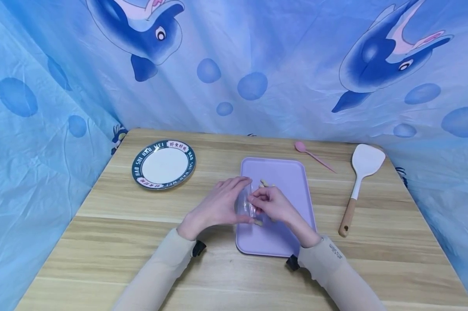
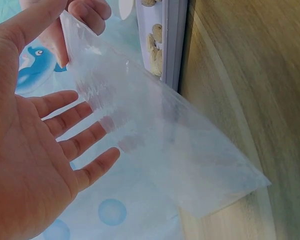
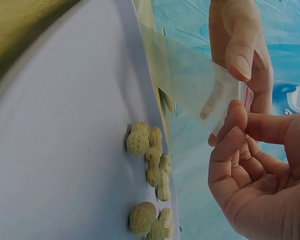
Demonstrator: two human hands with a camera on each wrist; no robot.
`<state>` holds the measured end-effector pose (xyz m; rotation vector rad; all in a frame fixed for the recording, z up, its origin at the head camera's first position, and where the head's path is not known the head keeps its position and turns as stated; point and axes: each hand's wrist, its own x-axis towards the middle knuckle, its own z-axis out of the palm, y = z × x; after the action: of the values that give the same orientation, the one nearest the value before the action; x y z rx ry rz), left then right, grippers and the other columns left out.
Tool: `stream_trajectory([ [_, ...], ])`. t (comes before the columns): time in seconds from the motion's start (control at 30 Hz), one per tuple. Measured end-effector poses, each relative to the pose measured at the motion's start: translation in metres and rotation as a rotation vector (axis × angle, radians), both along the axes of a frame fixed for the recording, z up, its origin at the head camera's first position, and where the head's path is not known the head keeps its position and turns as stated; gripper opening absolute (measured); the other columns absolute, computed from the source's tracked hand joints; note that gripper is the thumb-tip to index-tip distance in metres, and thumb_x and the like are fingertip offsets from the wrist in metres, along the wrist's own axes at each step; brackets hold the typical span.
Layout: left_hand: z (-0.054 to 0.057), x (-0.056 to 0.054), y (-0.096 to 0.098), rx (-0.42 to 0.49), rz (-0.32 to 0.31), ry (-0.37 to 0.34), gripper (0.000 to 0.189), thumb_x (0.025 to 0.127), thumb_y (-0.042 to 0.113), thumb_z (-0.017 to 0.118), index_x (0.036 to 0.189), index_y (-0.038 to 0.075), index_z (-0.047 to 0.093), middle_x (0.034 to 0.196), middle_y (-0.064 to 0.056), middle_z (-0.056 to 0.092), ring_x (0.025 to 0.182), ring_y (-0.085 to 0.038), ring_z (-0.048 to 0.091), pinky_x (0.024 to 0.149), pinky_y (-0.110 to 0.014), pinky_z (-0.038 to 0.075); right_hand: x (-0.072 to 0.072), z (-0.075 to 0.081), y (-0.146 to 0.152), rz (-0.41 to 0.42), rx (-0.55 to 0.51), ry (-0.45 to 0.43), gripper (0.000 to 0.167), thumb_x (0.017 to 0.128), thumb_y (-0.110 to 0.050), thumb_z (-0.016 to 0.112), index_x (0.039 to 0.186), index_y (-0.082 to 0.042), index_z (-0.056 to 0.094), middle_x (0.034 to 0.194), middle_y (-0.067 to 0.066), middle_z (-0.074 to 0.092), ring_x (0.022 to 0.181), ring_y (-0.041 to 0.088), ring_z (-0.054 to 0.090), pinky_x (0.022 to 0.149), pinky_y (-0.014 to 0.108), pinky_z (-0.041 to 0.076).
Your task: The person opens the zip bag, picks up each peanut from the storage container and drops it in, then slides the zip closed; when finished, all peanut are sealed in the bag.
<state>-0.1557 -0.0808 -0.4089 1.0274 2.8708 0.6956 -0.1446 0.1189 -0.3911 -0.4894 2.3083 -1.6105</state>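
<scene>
The right hand [image 1: 272, 205] pinches the bag [image 2: 165, 150] above the tray [image 1: 270, 244], near the peanuts [image 3: 138, 140]; the left hand [image 1: 221, 203] touches it with straight fingers. Should that pinch slacken, the limp bag could slip.

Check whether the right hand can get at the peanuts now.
Probably yes: the peanuts lie uncovered on the purple tray close by, though the right hand pinches the clear bag and would likely need freeing.
</scene>
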Motion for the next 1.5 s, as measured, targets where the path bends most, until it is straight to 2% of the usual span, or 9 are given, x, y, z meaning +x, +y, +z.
stream_trajectory([
  [0.27, 0.000, -0.001, 0.002, -0.002, 0.004, -0.003, 0.103, 0.074, 0.068, 0.075, 0.152, 0.012, 0.038, 0.156, -0.005, 0.038, 0.142, -0.027, 0.034, 0.112, -0.054, 0.029, -0.011, -0.025, 0.006, -0.042, 0.014, -0.043, 0.019, 0.098, -0.003, 0.060, 0.098, 0.014, 0.067, 0.068, 0.007, 0.065, 0.059, 0.012, 0.058, 0.057, 0.026, 0.051],
  [0.43, 0.003, -0.002, 0.001, 0.024, 0.025, 0.001, 0.094, 0.080, 0.068, 0.070, 0.151, 0.013, 0.042, 0.154, -0.005, 0.040, 0.141, -0.028, 0.037, 0.111, -0.057, 0.030, -0.012, -0.029, 0.008, -0.067, -0.024, -0.068, 0.020, 0.097, -0.007, 0.063, 0.099, 0.012, 0.067, 0.069, 0.003, 0.065, 0.061, 0.011, 0.058, 0.058, 0.025, 0.051],
  [0.67, 0.008, -0.003, 0.000, 0.163, 0.066, 0.044, 0.060, 0.091, 0.048, 0.069, 0.135, 0.009, 0.057, 0.140, -0.008, 0.055, 0.130, -0.027, 0.049, 0.106, -0.050, 0.038, -0.010, -0.027, 0.008, -0.110, -0.028, -0.080, 0.016, 0.096, -0.005, 0.063, 0.097, 0.010, 0.067, 0.070, 0.001, 0.062, 0.062, 0.012, 0.056, 0.060, 0.026, 0.049],
  [0.8, 0.011, -0.003, -0.001, 0.246, 0.090, 0.033, 0.034, 0.093, 0.030, 0.072, 0.117, 0.007, 0.066, 0.119, -0.006, 0.066, 0.110, -0.023, 0.061, 0.096, -0.041, 0.048, -0.011, -0.027, 0.008, -0.114, -0.030, -0.074, 0.017, 0.096, -0.008, 0.064, 0.095, 0.009, 0.066, 0.068, 0.002, 0.059, 0.062, 0.013, 0.055, 0.059, 0.027, 0.048],
  [0.87, 0.013, -0.002, -0.001, 0.306, 0.092, -0.019, 0.021, 0.092, 0.022, 0.072, 0.107, 0.007, 0.068, 0.105, -0.004, 0.069, 0.097, -0.020, 0.064, 0.087, -0.036, 0.052, -0.011, -0.026, 0.007, -0.123, -0.030, -0.071, 0.018, 0.097, -0.010, 0.064, 0.094, 0.008, 0.066, 0.067, 0.001, 0.058, 0.061, 0.013, 0.054, 0.059, 0.028, 0.047],
  [1.0, 0.015, 0.000, 0.001, 0.432, 0.084, -0.205, 0.007, 0.093, 0.015, 0.069, 0.094, 0.008, 0.069, 0.085, 0.001, 0.067, 0.077, -0.013, 0.061, 0.072, -0.029, 0.053, -0.008, -0.023, 0.005, -0.145, -0.030, -0.078, 0.019, 0.097, -0.014, 0.065, 0.093, 0.004, 0.066, 0.066, 0.001, 0.057, 0.061, 0.014, 0.054, 0.058, 0.029, 0.046],
  [1.27, 0.007, 0.001, 0.009, 0.578, 0.116, -0.594, 0.025, 0.101, 0.018, 0.058, 0.087, -0.003, 0.063, 0.073, -0.008, 0.066, 0.059, -0.014, 0.061, 0.056, -0.029, 0.053, -0.004, -0.022, 0.000, -0.143, -0.055, -0.070, 0.013, 0.095, -0.007, 0.063, 0.091, 0.005, 0.064, 0.066, 0.000, 0.057, 0.059, 0.013, 0.053, 0.056, 0.025, 0.045],
  [1.33, 0.004, 0.001, 0.010, 0.608, 0.130, -0.647, 0.028, 0.103, 0.020, 0.056, 0.088, -0.002, 0.062, 0.073, -0.010, 0.066, 0.058, -0.015, 0.062, 0.056, -0.030, 0.053, -0.004, -0.023, -0.001, -0.131, -0.053, -0.063, 0.011, 0.095, -0.004, 0.062, 0.091, 0.006, 0.063, 0.067, 0.001, 0.059, 0.060, 0.013, 0.054, 0.057, 0.025, 0.047],
  [1.5, 0.000, 0.002, 0.012, 0.639, 0.149, -0.683, 0.033, 0.104, 0.026, 0.053, 0.088, -0.001, 0.063, 0.071, -0.011, 0.066, 0.057, -0.016, 0.062, 0.055, -0.029, 0.052, -0.002, -0.025, -0.005, -0.112, -0.051, -0.089, 0.009, 0.094, -0.003, 0.062, 0.092, 0.007, 0.063, 0.070, 0.001, 0.062, 0.062, 0.012, 0.057, 0.060, 0.026, 0.051],
])
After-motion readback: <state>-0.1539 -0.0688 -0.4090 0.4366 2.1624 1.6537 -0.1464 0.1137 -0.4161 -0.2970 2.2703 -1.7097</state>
